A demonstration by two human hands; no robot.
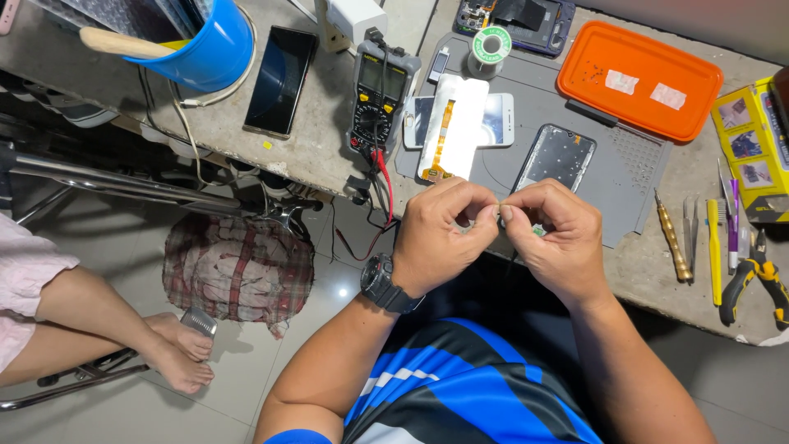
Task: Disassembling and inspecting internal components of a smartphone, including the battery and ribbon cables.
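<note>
— What have your hands got?

— My left hand [440,234] and right hand [552,238] meet fingertip to fingertip, both pinched shut on a tiny part [538,232] I can barely make out.

— Where is it?

— Just below the grey work mat [592,177], at its near edge, near the black phone screen [555,158]; the multimeter [380,94] stands left of the mat.
</note>
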